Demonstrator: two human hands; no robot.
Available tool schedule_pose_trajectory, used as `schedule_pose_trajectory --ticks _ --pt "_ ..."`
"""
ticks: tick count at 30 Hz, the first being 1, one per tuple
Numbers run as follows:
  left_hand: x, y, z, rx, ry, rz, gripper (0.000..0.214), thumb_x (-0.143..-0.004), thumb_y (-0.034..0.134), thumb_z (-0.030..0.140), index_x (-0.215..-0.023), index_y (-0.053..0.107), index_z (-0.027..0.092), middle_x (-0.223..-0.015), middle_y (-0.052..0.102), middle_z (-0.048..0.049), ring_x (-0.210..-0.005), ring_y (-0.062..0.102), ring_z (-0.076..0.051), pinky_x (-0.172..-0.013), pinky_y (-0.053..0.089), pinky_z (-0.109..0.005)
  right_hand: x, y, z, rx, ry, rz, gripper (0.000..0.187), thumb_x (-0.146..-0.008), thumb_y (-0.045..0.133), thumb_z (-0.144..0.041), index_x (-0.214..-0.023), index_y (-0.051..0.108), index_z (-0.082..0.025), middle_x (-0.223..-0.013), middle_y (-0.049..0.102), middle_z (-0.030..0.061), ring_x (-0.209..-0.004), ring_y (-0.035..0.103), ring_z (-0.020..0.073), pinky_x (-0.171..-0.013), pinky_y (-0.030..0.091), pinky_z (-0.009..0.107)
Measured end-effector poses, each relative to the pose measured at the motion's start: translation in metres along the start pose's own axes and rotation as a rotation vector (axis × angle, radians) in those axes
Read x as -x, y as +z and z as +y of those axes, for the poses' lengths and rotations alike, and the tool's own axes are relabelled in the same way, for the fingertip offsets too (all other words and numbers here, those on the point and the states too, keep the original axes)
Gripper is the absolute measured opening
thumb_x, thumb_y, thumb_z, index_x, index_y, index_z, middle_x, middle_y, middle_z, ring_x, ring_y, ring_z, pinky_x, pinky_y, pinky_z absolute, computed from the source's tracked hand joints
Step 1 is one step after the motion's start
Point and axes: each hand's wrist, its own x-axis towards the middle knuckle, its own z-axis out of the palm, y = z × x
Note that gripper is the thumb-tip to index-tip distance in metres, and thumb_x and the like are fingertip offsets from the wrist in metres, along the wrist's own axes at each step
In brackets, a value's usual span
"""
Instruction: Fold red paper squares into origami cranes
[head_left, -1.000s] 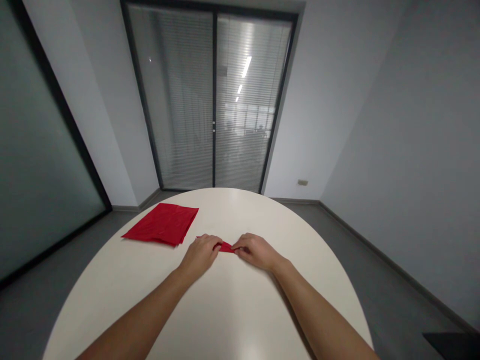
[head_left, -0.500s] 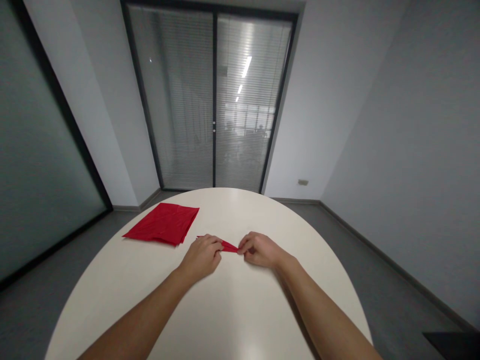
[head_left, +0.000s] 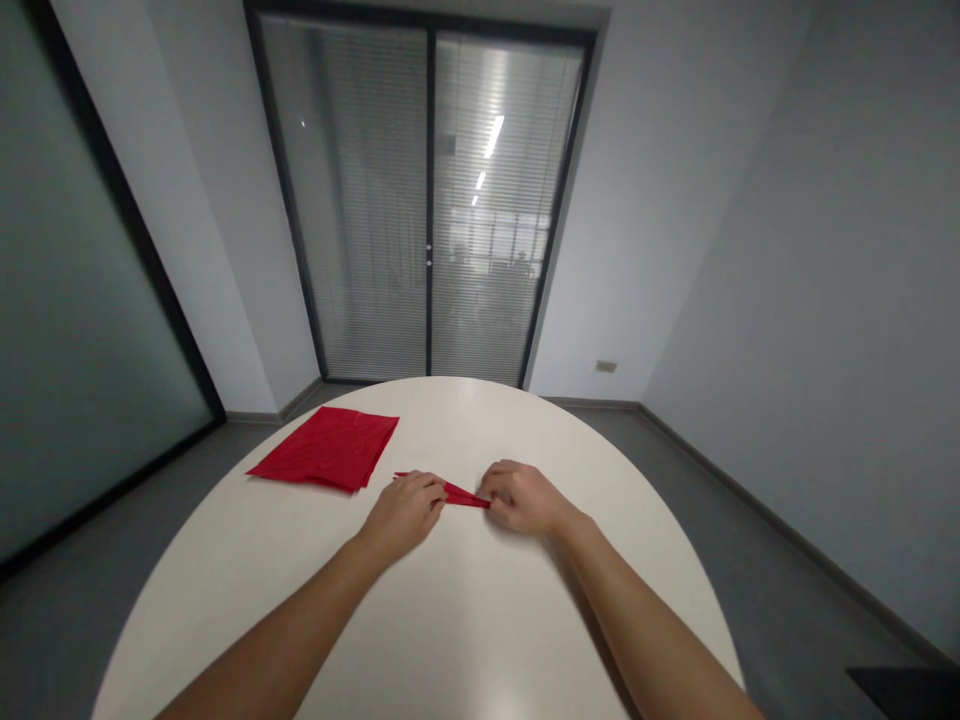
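Note:
A narrow folded strip of red paper (head_left: 461, 494) lies on the white round table (head_left: 465, 620), stretched between my two hands. My left hand (head_left: 405, 512) rests on its left end with the fingers curled down over it. My right hand (head_left: 521, 497) pinches the right end, fingers pressed together. A short red tip sticks out past my left hand toward the far side. Most of the strip under the hands is hidden.
A stack of flat red paper sheets (head_left: 326, 447) lies on the table to the far left of my hands. Beyond the table stand glass doors with blinds (head_left: 427, 200), a glass wall on the left and grey walls on the right.
My right hand has slid to the right along the red strip, so more of the strip shows between the hands. My left hand has stayed in place.

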Motion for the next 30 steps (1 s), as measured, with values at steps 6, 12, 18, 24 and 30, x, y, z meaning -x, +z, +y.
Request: schedule_pose_trajectory --ticks 6,12,18,24,30 --pt "-0.001 0.004 -0.003 0.023 0.004 0.021 0.019 -0.096 0.055 0.019 -0.103 0.072 0.023 -0.106 0.073 -0.0039 -0.102 0.065 -0.022 -0.09 0.048 -0.035 -0.007 0.019 -0.01 0.01 -0.089 0.014 0.031 -0.091 0.055 -0.018 -0.116 0.073 -0.024 -0.11 0.074 0.0057 -0.1 0.064 0.02 -0.089 0.049 0.03" --pt "0.0 0.007 -0.004 0.005 0.035 0.032 0.017 -0.096 0.057 0.021 -0.104 0.072 0.023 -0.1 0.075 -0.0038 -0.097 0.064 -0.023 -0.086 0.048 -0.035 -0.005 0.02 -0.004 -0.005 -0.022 0.012 0.02 -0.092 0.058 -0.018 -0.099 0.076 -0.022 -0.105 0.075 0.0052 -0.098 0.064 0.02 -0.089 0.049 0.03" --pt "-0.003 0.005 -0.001 0.004 0.046 0.048 0.017 -0.096 0.057 0.021 -0.099 0.073 0.022 -0.096 0.076 -0.0039 -0.094 0.064 -0.023 -0.083 0.047 -0.035 -0.007 0.021 -0.009 -0.024 0.054 0.035 0.011 -0.091 0.062 -0.022 -0.094 0.072 -0.021 -0.099 0.075 0.0055 -0.097 0.064 0.0204 -0.089 0.048 0.031" --pt "-0.004 0.005 -0.001 -0.025 0.038 0.031 0.017 -0.098 0.056 0.023 -0.098 0.073 0.021 -0.095 0.075 -0.0044 -0.094 0.064 -0.023 -0.082 0.048 -0.035 -0.008 0.028 -0.009 -0.009 0.166 0.054 0.013 -0.09 0.063 -0.024 -0.097 0.074 -0.022 -0.091 0.074 0.0045 -0.091 0.065 0.0195 -0.08 0.046 0.028" --pt "-0.005 0.005 0.0 -0.023 0.033 0.035 0.015 -0.097 0.057 0.022 -0.093 0.071 0.019 -0.094 0.073 -0.0056 -0.093 0.064 -0.023 -0.082 0.049 -0.036 -0.009 0.032 -0.009 -0.066 0.165 0.076 0.013 -0.091 0.063 -0.024 -0.097 0.074 -0.023 -0.093 0.074 0.0038 -0.092 0.064 0.0187 -0.083 0.047 0.028"
